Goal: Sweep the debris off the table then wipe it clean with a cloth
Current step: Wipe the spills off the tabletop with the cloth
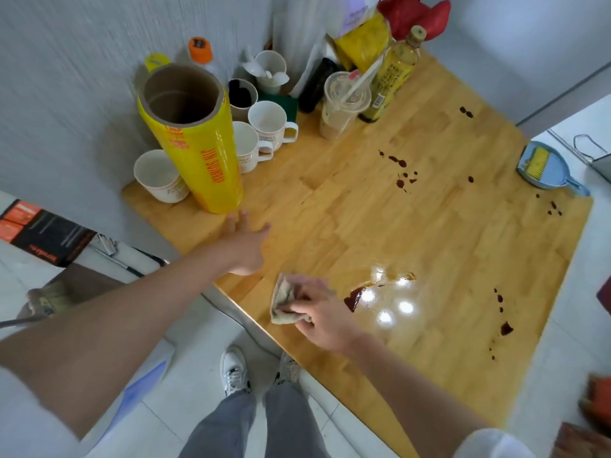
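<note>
Right hand is sitting closest to us, low and near the front table edge, fingers curled and pressing down on a crumpled beige cloth. We are seeing the cloth flat on the wooden table, bunched under the fingertips, its far side poking out to the left of the hand. Left hand is resting flat on the tabletop further back, fingers spread and straight, holding nothing, just short of the yellow film roll.

Key relation: the nearest dark spill is lying just right of the cloth, close but not touching, with a wet glossy patch running on rightward from it. So we are judging the next stroke as a rightward push, done by the right hand since it is much nearer than the left.

More dark spots are scattering mid-table and along the right side. Open room is wide to the right and ahead; the front edge is close behind the cloth, and the cups and bottle are crowding the far left corner. A blue dustpan is sitting at the far right edge.
</note>
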Tool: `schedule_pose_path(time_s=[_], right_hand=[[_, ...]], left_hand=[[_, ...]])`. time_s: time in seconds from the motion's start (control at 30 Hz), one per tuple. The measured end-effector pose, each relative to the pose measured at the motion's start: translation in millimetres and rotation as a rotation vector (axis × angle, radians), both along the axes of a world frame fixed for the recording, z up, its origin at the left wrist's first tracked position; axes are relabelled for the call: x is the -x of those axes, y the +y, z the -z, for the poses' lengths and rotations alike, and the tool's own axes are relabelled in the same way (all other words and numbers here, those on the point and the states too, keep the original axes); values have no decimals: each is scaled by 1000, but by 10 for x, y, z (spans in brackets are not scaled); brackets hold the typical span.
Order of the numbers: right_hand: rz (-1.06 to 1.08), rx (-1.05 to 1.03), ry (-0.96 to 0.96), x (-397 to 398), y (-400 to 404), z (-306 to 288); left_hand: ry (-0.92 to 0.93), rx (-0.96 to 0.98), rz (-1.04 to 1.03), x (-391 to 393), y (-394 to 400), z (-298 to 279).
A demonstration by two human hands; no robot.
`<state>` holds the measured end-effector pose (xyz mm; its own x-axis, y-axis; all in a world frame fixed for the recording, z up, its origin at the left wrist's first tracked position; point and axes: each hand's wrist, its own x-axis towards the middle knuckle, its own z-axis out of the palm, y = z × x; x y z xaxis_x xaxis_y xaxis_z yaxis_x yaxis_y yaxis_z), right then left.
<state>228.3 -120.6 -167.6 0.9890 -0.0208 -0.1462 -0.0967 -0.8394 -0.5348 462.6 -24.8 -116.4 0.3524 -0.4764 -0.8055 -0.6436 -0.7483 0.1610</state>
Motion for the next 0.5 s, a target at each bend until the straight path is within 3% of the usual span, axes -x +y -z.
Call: schedule_pose_path(time_s=[0.07,0.2,0.27,0.3,0.37,0.5], right_hand=[[178,-74,30,252,-372,-83],[1253,-80,71,655,-1282,-155],[1518,-37,101,596,-1293,-132],[1497,26,101,484,-1173,-123],[1211,31,15,263,-769,-110],[86,-18,97,344,-132,-111]], left_hand=[[-37,3,35,55,9,7],[-90,19,78,105,33,31],[-101,11,96,104,31,47],[-100,10,100,95,28,57],[-86,6,95,78,6,68],[-62,-22,80,60,-30,52]])
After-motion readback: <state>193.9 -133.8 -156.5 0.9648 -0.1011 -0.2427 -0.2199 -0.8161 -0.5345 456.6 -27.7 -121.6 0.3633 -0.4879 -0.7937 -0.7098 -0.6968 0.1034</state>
